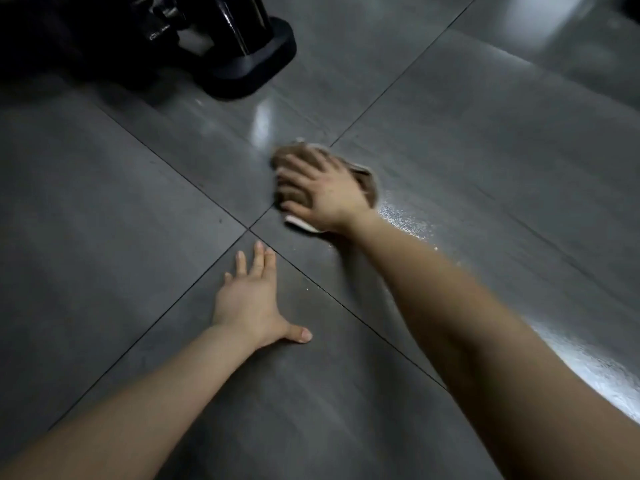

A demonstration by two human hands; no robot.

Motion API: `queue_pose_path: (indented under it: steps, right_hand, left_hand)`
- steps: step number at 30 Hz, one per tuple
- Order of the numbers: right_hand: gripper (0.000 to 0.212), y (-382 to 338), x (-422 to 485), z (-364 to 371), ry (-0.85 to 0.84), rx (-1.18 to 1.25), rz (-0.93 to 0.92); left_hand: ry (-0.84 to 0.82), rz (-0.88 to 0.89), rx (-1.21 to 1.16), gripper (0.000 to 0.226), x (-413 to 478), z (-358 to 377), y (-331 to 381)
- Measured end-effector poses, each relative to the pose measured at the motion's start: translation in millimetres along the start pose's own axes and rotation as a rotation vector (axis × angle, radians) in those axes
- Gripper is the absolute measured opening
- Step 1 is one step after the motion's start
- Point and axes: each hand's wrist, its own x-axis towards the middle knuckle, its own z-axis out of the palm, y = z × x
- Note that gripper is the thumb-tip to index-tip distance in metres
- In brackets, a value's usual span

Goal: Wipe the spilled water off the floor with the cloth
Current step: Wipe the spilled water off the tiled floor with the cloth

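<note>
Brown cloth [366,183] with a pale edge lies bunched on the grey tiled floor [104,202], just beyond the point where four tile joints [248,229] cross. The right hand [322,192] covers it, fingers spread and pressing down rather than curling round it. The left hand [249,299] lies palm-down on the floor, fingers straight, holding nothing. A wet sheen [405,220] glints just beside the cloth, along the right forearm. Likely risks are that the forearm drags through that water and smears it, that the braced palm slips on the glossy tile, or that the bunched cloth pushes water toward the black base [256,64] instead of soaking it up.
</note>
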Motion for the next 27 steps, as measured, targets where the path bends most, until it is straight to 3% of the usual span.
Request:
queue_pose_path:
  steps: [3,7,10,14,18,21,24,26,27]
  right_hand:
    - [0.07,97,-69,-23,0.133,0.006,0.455]
    - [0.072,163,-234,-62,0.236,-0.01,0.879]
    - [0.076,148,-338,-72,0.263,-0.043,1.128]
    - [0.083,74,-372,-52,0.219,-0.057,1.344]
    - [0.073,-48,-374,-24,0.169,-0.082,0.957]
    - [0.073,-129,-415,-9,0.077,-0.074,0.567]
    - [0.076,-136,-468,-12,-0.004,-0.112,0.258]
    - [0.076,-110,-505,-20,-0.04,-0.126,0.23]
    - [0.074,-93,-526,-25,-0.027,-0.112,0.303]
  left_hand:
    - [-0.005,-0.01,-0.016,0.141,1,0,-1]
    - [-0.004,-0.015,-0.003,0.143,3,1,-1]
    - [-0.009,-0.036,0.013,0.143,6,-1,0]
    - [0.003,-0.056,0.066,0.132,-2,-3,9]
    - [0.068,-0.052,0.054,0.094,-34,21,24]
    - [0.021,0.005,0.074,0.083,-71,44,32]
    - [-0.003,0.082,0.059,0.07,-105,51,46]
    - [0.056,0.138,0.026,0.06,-122,47,59]
    - [0.088,0.158,0.002,0.057,-129,44,65]
